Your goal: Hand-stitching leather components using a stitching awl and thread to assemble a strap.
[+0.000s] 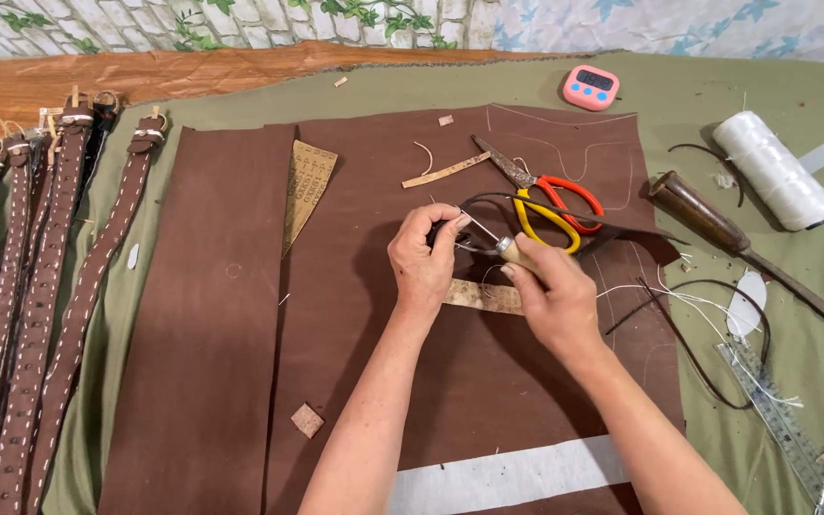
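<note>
We hold an awl (pixel 505 250) in our right hand (pixel 553 298), the fingers pressed together around its pale wooden handle, the thin metal point aimed left toward our left hand (pixel 423 262). That hand pinches a narrow dark strap (pixel 488 200) between thumb and fingertips, right at the awl's tip; the rest of the strap loops up and away to the right, over the scissors (pixel 547 198) with yellow and orange handles.

We judge the strap light, thin and floppy, so it needs holding close to the spot where the point meets it, as the left hand does now; gripped farther off it would likely bend away. The awl looks stiff, light and sharp, best held by its handle.

Both hands hover over the large brown sheet (pixel 488 381) on the green cloth (pixel 698 105). A tan strip (pixel 482 297) lies just under the hands. Stitched belts (pixel 45 286) lie well apart at the left, a spool of white thread (pixel 774 170) at the right.
</note>
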